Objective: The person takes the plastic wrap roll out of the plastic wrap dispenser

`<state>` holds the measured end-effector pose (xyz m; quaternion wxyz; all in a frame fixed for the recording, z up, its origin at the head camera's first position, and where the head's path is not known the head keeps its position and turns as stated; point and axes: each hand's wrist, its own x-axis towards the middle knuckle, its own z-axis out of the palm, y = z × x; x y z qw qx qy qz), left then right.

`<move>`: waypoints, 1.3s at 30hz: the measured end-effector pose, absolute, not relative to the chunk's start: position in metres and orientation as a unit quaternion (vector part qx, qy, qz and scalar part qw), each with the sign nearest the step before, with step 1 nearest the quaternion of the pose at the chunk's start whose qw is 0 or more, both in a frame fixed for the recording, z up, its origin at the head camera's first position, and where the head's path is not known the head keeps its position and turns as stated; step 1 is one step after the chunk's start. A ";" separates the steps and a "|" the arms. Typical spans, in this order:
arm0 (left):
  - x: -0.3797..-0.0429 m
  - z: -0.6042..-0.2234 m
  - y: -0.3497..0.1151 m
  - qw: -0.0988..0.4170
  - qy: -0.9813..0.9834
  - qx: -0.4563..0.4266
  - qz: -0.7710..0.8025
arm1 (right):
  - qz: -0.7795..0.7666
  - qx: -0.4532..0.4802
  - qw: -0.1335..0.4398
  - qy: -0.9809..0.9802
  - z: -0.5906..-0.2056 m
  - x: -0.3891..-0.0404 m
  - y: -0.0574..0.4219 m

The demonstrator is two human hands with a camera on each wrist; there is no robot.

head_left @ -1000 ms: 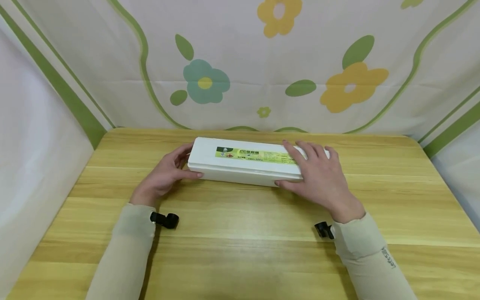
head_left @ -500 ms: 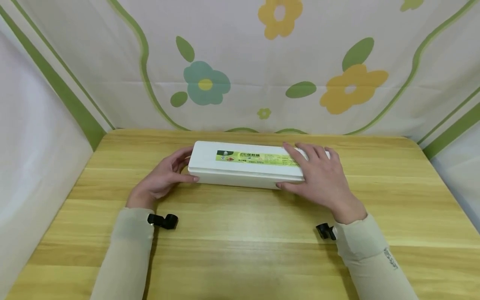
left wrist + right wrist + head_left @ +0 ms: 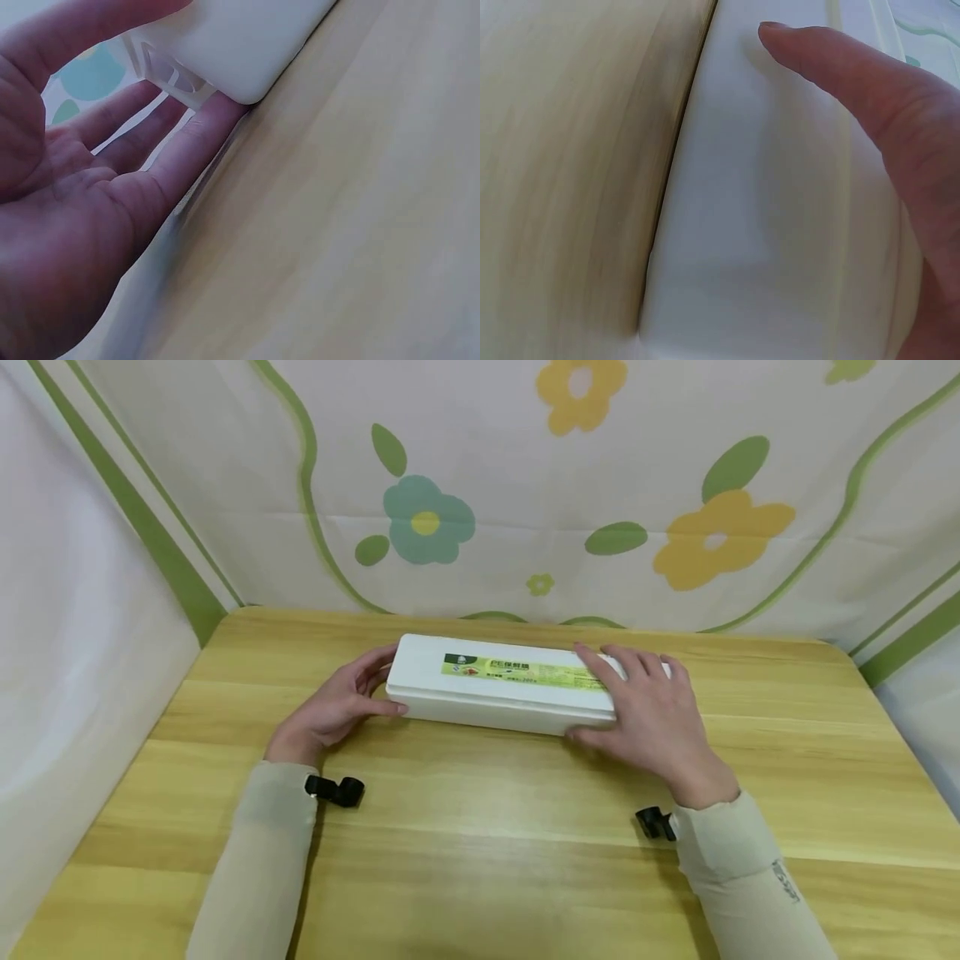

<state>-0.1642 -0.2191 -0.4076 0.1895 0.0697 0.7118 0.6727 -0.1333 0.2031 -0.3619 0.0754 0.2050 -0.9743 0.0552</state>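
A long white cling film box (image 3: 487, 710), with a green and yellow label (image 3: 525, 672) on its lid, lies on the wooden table. My left hand (image 3: 337, 702) holds its left end, thumb on the front corner and fingers around the far side. In the left wrist view those fingers (image 3: 187, 150) reach the box's end (image 3: 176, 75), which has cut-out openings. Over the right end, my right hand (image 3: 652, 718) grips the box from above, fingers across the lid. Its thumb (image 3: 825, 56) presses the front wall (image 3: 735, 195). The right end is hidden under this hand.
The wooden table (image 3: 480, 868) extends in front of the box and to both sides. Behind it hangs a white curtain (image 3: 495, 460) printed with flowers, and more white cloth (image 3: 97, 635) borders the left side. Black camera mounts (image 3: 341, 791) sit at both wrists.
The whole head view has shifted slightly, so everything sits a little further right. Both hands keep their hold on the box, which stays in about the same place on the table.
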 end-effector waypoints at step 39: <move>-0.161 -0.413 -0.211 0.189 0.711 0.068 0.674 | 0.086 0.222 0.056 -0.970 -0.355 -0.140 0.164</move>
